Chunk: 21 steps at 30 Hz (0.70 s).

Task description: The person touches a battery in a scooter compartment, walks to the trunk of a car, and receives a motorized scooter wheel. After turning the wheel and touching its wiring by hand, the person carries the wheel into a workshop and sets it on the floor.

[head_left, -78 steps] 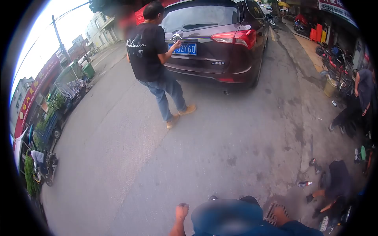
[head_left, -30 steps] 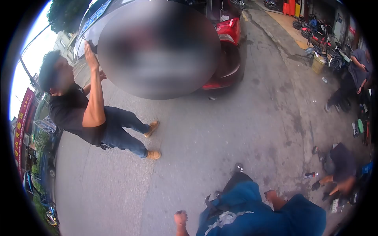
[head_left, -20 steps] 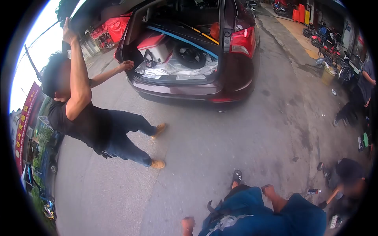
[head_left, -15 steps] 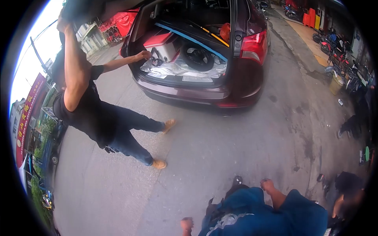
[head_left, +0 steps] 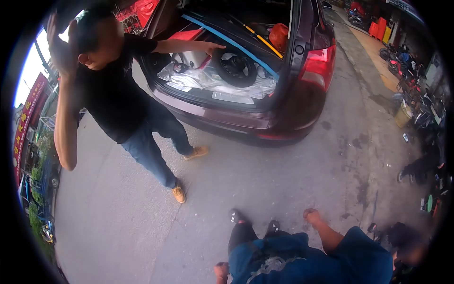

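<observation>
My left hand (head_left: 221,270) hangs low beside my blue shirt (head_left: 302,255), its fingers curled and nothing visible in it. On the other side, my right hand (head_left: 312,217) is held out over the pavement, loosely closed, also with nothing showing in it. Neither hand touches anything. Ahead is a dark maroon car (head_left: 227,116) with its rear open. In its trunk a black wheel (head_left: 235,68) lies on crumpled clear plastic sheeting (head_left: 208,81), beside a white cooler box (head_left: 193,57) with a red lid.
A person in a black T-shirt (head_left: 111,94) stands at the trunk, one arm stretched over the wheel. A yellow-and-black pole (head_left: 265,41), blue strip (head_left: 227,40) and red object (head_left: 279,35) lie further in. Motorbikes (head_left: 411,78) line the right; another person (head_left: 404,241) is lower right.
The other person's outstretched hand has gone from beside the cooler to above the wheel, and their raised hand is lower, near their head. My feet have stepped; the car appears closer.
</observation>
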Each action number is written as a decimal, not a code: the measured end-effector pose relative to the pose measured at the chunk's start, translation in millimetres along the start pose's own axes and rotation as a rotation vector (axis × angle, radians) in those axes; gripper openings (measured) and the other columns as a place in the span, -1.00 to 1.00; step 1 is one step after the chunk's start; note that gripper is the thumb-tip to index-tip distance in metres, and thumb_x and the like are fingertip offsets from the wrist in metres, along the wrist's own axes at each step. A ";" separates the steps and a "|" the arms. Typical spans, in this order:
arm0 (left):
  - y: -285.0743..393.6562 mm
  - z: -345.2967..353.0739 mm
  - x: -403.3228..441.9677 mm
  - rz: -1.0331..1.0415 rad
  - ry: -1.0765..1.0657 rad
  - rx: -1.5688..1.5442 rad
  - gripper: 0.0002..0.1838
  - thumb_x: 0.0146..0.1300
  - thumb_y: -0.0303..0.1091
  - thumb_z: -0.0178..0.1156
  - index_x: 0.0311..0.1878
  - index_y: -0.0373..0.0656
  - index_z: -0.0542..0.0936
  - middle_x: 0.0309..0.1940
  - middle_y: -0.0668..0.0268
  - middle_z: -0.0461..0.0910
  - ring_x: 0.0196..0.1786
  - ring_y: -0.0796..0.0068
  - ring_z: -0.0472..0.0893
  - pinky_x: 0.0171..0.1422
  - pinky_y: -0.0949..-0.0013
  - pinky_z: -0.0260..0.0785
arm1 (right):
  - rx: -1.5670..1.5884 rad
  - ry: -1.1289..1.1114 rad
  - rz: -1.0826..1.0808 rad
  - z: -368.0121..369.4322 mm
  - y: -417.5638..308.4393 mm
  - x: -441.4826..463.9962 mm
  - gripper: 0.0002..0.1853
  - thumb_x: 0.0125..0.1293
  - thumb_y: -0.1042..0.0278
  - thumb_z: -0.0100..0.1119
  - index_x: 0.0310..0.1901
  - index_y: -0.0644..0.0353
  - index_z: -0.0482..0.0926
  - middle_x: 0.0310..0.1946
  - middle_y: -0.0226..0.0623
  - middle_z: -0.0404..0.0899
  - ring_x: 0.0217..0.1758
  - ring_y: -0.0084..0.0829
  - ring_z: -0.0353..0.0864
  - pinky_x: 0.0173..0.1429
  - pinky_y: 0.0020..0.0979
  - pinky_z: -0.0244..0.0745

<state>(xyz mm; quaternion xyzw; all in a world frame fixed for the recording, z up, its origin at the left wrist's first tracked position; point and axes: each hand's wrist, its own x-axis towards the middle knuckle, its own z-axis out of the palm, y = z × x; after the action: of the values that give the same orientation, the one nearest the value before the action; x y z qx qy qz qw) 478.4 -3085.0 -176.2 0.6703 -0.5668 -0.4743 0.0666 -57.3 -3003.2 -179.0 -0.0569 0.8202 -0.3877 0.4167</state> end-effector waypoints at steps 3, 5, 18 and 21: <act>50.3 -21.5 25.6 -0.055 -0.037 0.030 -0.70 0.10 -0.29 0.15 -0.33 -0.40 0.66 -0.48 0.07 0.67 -0.59 0.31 0.60 -0.54 0.26 0.45 | 0.041 -0.018 0.052 15.9 4.0 1.2 -0.85 0.10 0.49 0.17 -0.27 0.22 0.62 -0.46 -0.35 0.58 -0.51 -0.46 0.53 -0.47 -0.46 0.40; 58.1 -37.2 61.6 0.007 -0.011 0.093 -0.68 0.10 -0.27 0.14 -0.35 -0.39 0.67 -0.45 0.06 0.68 -0.57 0.29 0.62 -0.52 0.26 0.46 | 0.057 -0.002 0.080 27.9 21.5 13.9 -0.87 0.12 0.48 0.18 -0.27 0.22 0.62 -0.50 -0.34 0.56 -0.54 -0.42 0.53 -0.52 -0.45 0.39; 213.2 -147.6 272.6 -0.108 -0.053 -0.202 -0.80 0.15 -0.41 0.15 -0.24 -0.35 0.61 -0.52 0.21 0.61 -0.53 0.45 0.56 -0.50 0.40 0.38 | 0.044 0.058 0.024 124.5 16.9 -6.7 -0.89 0.20 0.47 0.12 -0.27 0.25 0.60 -0.45 -0.30 0.59 -0.50 -0.42 0.58 -0.53 -0.39 0.44; 194.6 -141.6 284.8 -0.094 -0.121 -0.252 -0.83 0.15 -0.42 0.13 -0.29 -0.33 0.61 -0.55 0.23 0.59 -0.57 0.47 0.53 -0.53 0.40 0.35 | -0.182 0.033 -0.126 124.9 46.3 10.6 -0.87 0.23 0.42 0.11 -0.25 0.24 0.61 -0.39 -0.32 0.63 -0.40 -0.43 0.63 -0.44 -0.39 0.51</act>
<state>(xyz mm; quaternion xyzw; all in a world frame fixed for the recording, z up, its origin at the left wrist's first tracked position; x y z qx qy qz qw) 417.1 -3450.7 -137.2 0.6525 -0.4737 -0.5840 0.0937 37.4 -3049.0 -261.4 -0.1396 0.8535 -0.3381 0.3711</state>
